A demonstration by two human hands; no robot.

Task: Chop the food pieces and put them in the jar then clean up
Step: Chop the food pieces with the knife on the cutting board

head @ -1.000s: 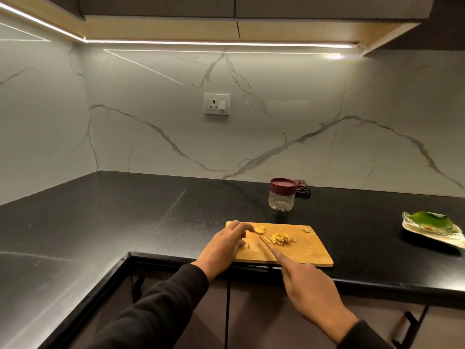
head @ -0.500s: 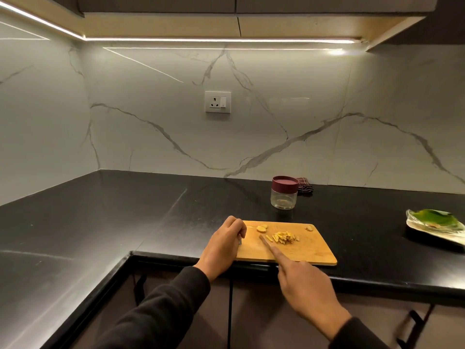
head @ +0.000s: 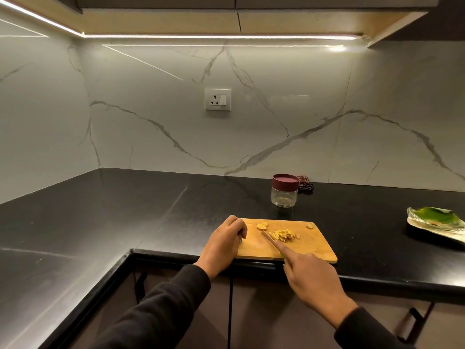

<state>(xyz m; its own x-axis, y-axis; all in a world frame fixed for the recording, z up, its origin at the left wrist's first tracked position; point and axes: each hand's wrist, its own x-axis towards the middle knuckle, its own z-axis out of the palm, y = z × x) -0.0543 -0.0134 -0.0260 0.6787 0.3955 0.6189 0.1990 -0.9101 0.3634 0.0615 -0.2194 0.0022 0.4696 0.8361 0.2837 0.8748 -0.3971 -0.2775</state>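
Observation:
A wooden cutting board lies at the counter's front edge. On it sit a pile of chopped yellow strips, a whole slice and a small piece near the far right corner. My right hand grips a knife, index finger along its spine, the blade's tip just left of the pile. My left hand rests on the board's left end with fingers curled; nothing shows inside it. A clear jar with a maroon lid stands behind the board.
A dark checked cloth lies behind the jar by the marble wall. A plate with a green leaf sits at the far right. The black counter wraps round to the left. Cabinet doors are below.
My left hand's fingers have curled in and drawn back to the board's left edge. The knife has stayed by the chopped pile.

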